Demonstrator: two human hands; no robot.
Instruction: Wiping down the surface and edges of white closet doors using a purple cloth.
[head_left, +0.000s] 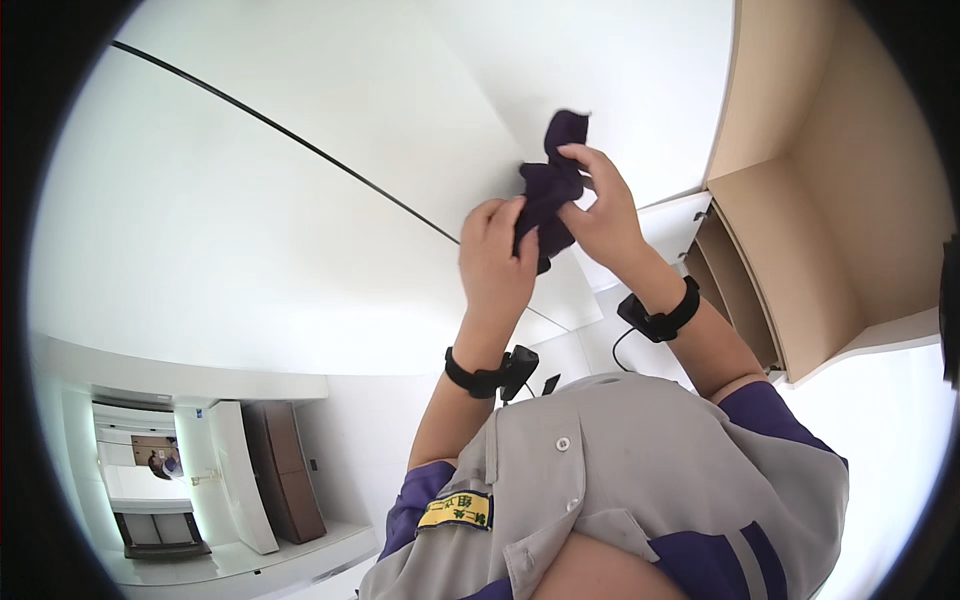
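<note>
A dark purple cloth hangs bunched between my two hands, in front of white panels. My left hand grips its lower left part between thumb and fingers. Higher up and to the right, my right hand pinches the cloth, and one end of it sticks up past the fingers. A black strap with a small dark device sits on each wrist. Whether the cloth touches the white surface behind it cannot be told.
A large white panel with a dark seam fills the left. To the right stand open wood-toned cabinet compartments and a small hinged white door. At lower left, a mirror shows a person, beside a brown cabinet.
</note>
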